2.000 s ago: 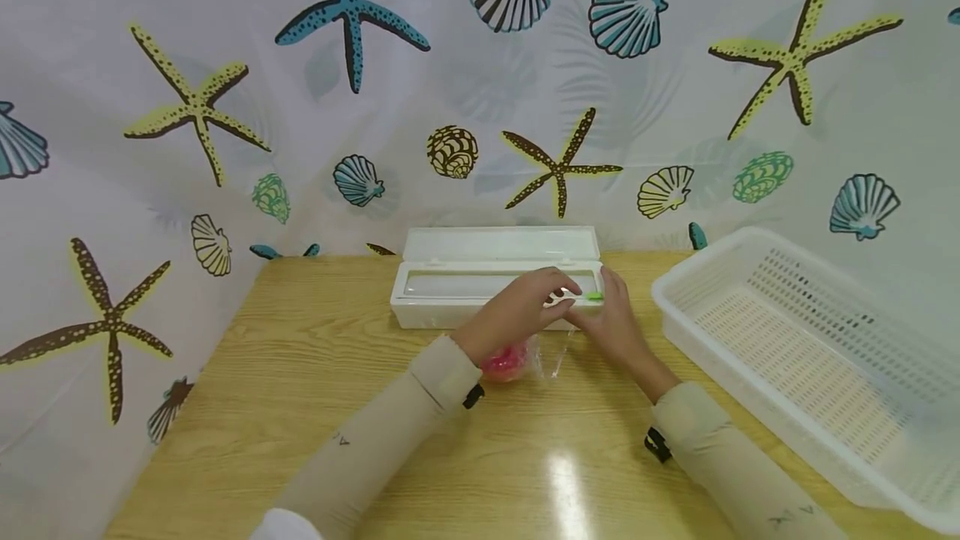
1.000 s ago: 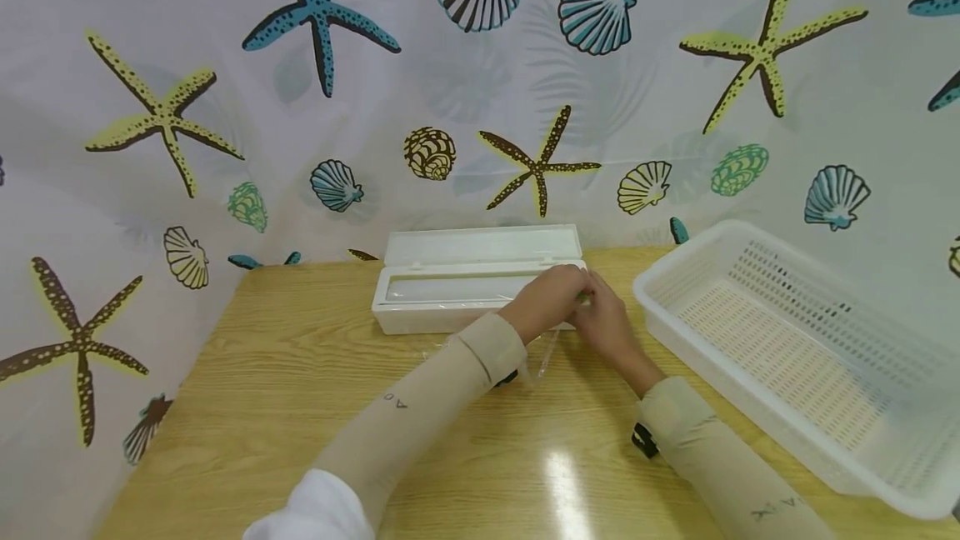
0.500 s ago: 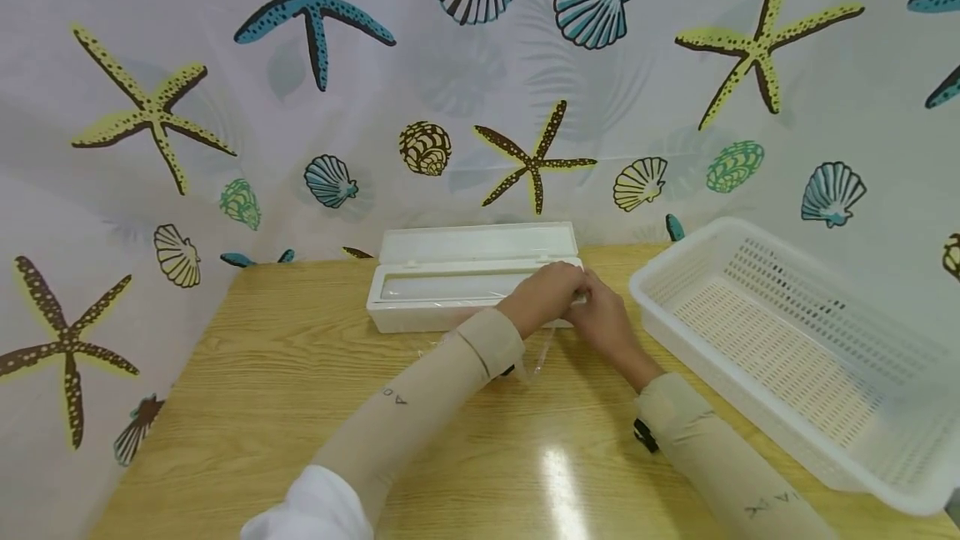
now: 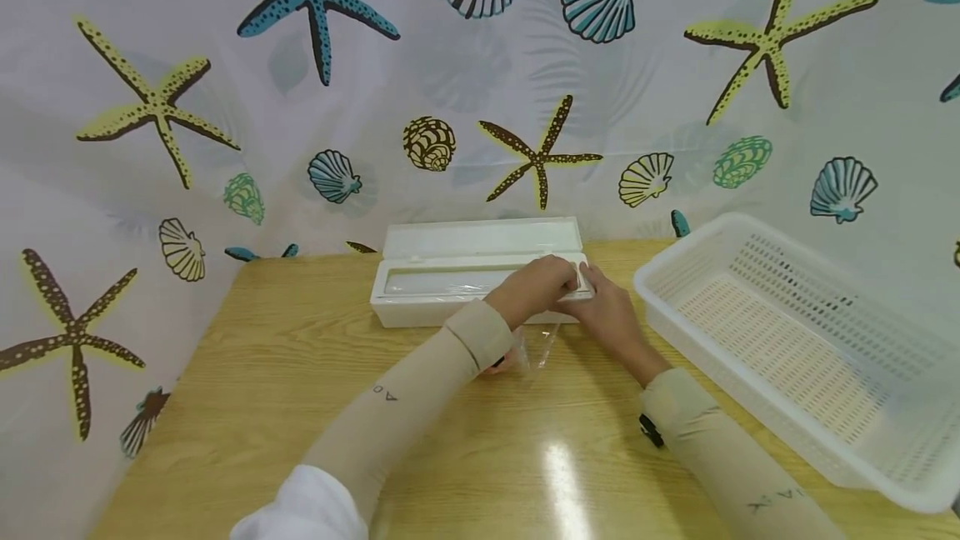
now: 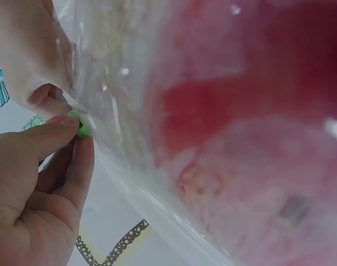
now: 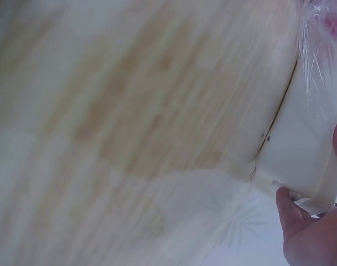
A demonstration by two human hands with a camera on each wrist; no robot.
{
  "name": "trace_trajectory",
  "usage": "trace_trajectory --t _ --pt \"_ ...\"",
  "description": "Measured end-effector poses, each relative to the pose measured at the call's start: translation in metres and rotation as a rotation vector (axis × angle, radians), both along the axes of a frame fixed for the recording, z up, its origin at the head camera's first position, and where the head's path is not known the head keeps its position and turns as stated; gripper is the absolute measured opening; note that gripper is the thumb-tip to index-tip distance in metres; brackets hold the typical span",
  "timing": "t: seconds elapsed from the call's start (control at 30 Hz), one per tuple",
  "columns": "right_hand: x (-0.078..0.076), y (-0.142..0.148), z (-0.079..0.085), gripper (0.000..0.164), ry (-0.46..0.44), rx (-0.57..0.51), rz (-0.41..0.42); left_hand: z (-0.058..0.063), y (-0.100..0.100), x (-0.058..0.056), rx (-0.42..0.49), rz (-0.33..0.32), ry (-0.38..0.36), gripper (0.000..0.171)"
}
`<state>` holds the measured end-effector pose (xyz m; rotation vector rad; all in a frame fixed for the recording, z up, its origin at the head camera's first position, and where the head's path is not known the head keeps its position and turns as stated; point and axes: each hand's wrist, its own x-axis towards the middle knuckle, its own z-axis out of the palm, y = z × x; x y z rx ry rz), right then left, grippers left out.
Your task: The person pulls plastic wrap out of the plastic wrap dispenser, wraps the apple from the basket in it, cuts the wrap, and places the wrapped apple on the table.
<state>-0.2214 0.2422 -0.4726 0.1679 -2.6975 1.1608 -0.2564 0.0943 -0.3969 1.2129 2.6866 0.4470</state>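
A long white cling film dispenser point(image 4: 420, 312) sits at the back of the table with its lid raised. At its right end my left hand point(image 4: 536, 286) pinches a small green slider point(image 5: 83, 125) between thumb and fingers. The slider is hidden by that hand in the head view. My right hand point(image 4: 611, 315) grips the right end of the dispenser, fingertips point(image 6: 285, 202) on its corner in the right wrist view. Clear film point(image 4: 542, 346) hangs from the front of the dispenser. Beneath it lies a round red and pink thing point(image 5: 229, 111), mostly behind my left forearm in the head view.
A large white slotted plastic basket point(image 4: 757, 382) stands on the right of the wooden table point(image 4: 300, 357), close to my right forearm. A curtain printed with shells and starfish point(image 4: 536, 157) hangs behind the table.
My left hand has come down onto the green slider and pinched it, where before its fingers were loose above it. Since half a second ago it has shifted slightly left, opening a gap between the hands.
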Motion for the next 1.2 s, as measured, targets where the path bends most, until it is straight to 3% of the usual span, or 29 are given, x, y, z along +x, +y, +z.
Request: trace_trajectory --t 0.23,0.67,0.87,1.2 --pt "-0.001 0.003 0.001 0.102 -0.063 -0.015 -0.01 -0.001 0.0 -0.002 0.001 0.003 -0.006 0.029" --pt "-0.003 0.003 0.0 0.097 0.017 0.005 0.018 0.0 -0.007 0.0 0.031 0.029 -0.033 0.021" --pt "-0.001 0.004 0.004 0.095 0.037 0.025 -0.004 0.001 -0.01 0.001 0.038 0.004 0.021 0.019" --pt "-0.001 0.003 0.005 0.095 -0.013 0.033 -0.002 0.002 -0.017 0.004 0.027 0.006 0.035 0.019"
